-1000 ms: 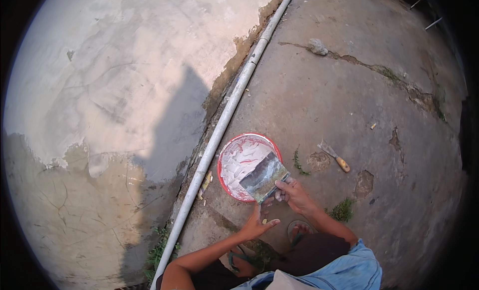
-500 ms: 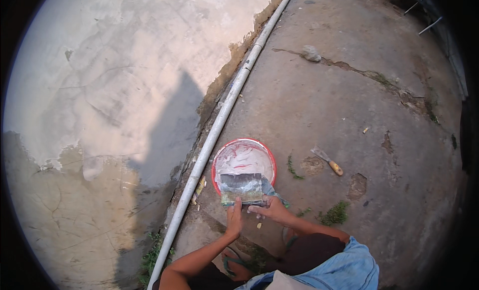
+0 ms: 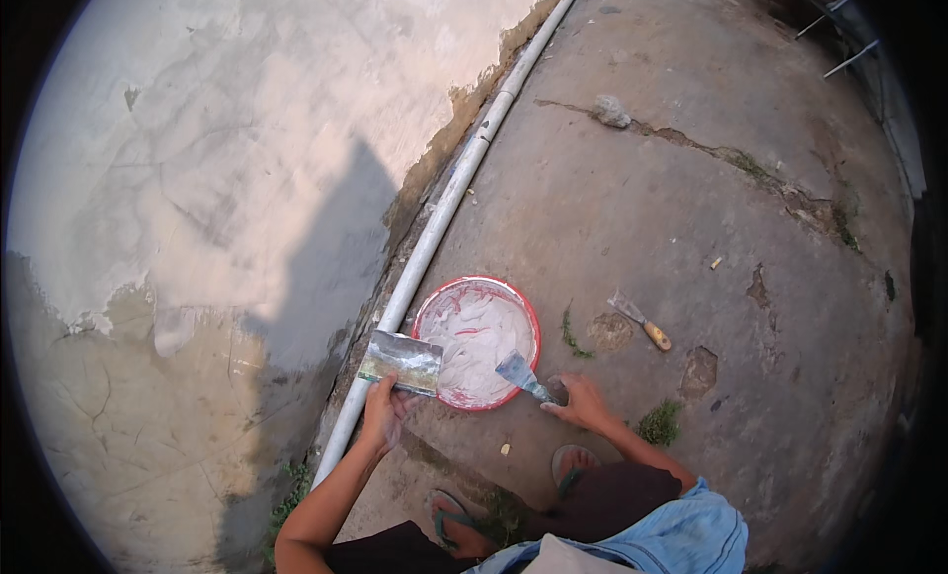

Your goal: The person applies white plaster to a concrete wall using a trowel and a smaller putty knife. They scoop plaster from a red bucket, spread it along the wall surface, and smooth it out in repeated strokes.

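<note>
Risking, perhaps, smears on pale pipe [image 3: 454, 192] from overtilting streaked plate [image 3: 403, 361] in front. Clamping plate's near edge in left hand [image 3: 382, 416]; gripping narrow scraper [image 3: 517, 372] by handle in right hand [image 3: 585, 404], well apart from left (blade over paste [image 3: 484, 339] in red-rimmed tub [image 3: 477, 407], contact unclear). Noting, farther, wooden-handled scraper [image 3: 642, 323] on floor [image 3: 612, 208].

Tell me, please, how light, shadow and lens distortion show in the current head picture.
Head view: a dark pointed shadow crosses the pale wall; head view: the wide blade in the left hand carries a whitish streak, possibly glare; head view: fisheye framing leaves the corners black.
</note>
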`<state>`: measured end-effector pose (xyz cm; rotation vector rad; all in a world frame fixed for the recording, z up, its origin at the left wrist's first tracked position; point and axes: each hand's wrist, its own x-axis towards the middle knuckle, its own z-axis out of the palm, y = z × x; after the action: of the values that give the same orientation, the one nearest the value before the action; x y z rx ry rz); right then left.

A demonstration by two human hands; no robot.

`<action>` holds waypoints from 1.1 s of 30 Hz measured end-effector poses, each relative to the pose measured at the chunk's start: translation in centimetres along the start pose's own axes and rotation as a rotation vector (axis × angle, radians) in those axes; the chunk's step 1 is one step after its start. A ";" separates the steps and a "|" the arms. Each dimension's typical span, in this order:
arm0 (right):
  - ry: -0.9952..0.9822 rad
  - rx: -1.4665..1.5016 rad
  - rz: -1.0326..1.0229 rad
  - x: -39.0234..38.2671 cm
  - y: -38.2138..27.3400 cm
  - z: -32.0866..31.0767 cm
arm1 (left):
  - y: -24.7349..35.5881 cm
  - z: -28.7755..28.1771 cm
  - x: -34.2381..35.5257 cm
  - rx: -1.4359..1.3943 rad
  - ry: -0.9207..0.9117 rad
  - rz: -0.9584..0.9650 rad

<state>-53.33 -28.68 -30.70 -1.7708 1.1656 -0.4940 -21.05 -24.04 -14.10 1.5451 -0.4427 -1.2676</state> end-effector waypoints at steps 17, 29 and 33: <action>-0.067 0.293 -0.033 -0.8 0.7 0.6 | -1.2 3.8 4.7 -0.187 0.049 0.073; 0.247 0.031 -0.071 2.7 -4.9 -8.8 | -2.7 1.2 4.0 -0.095 0.103 0.126; 0.197 -0.186 -0.138 5.4 -6.7 -10.6 | -5.7 -1.8 4.2 -0.390 0.232 0.118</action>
<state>-55.23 -37.65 -20.56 -2.0078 1.2636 -0.6724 -19.63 -24.29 -21.29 1.2928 -0.1244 -0.9983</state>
